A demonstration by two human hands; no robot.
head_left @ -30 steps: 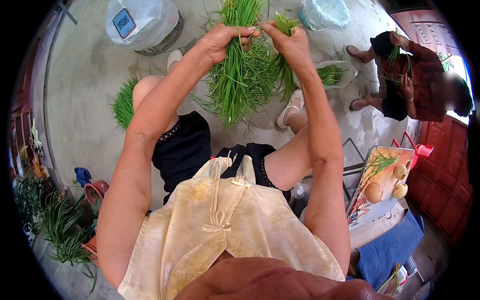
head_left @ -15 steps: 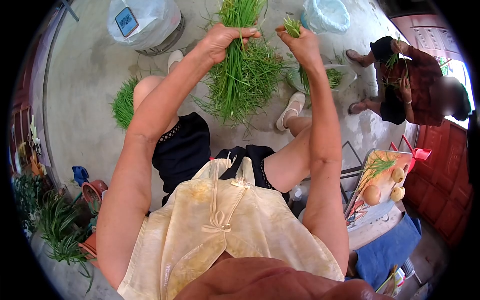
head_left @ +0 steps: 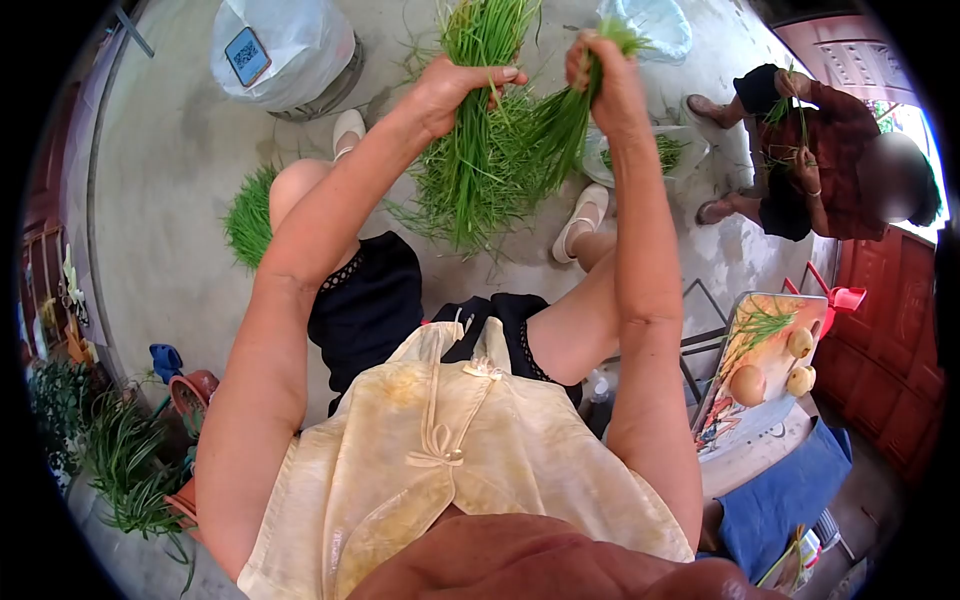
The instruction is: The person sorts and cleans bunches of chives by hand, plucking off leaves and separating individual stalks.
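Note:
Up at the top middle, my left hand (head_left: 450, 92) is closed around a thick bunch of long green chives (head_left: 480, 160), the thumb lying across it. To its right, my right hand (head_left: 607, 80) grips a smaller bunch of chives (head_left: 560, 125), whose ends stick out above the fist and whose leaves slant down to the left. Below both hands, a loose heap of chives (head_left: 515, 200) lies on the concrete floor between my feet, partly covered by the held bunches. Beside my left knee rests another pile of chives (head_left: 248, 215).
A phone (head_left: 247, 56) lies on a plastic-covered bucket (head_left: 310, 50). At the upper right are a blue-lined bucket (head_left: 665, 30) and a clear bag (head_left: 690, 160) with greens. A co-worker (head_left: 825, 160) holds stalks. Potatoes (head_left: 748, 384) lie on a small table (head_left: 735, 425); potted plants (head_left: 120, 460) stand left.
My right hand has risen slightly, and a bunch of chives now spreads from it down towards the heap. My left hand keeps its grip in nearly the same place.

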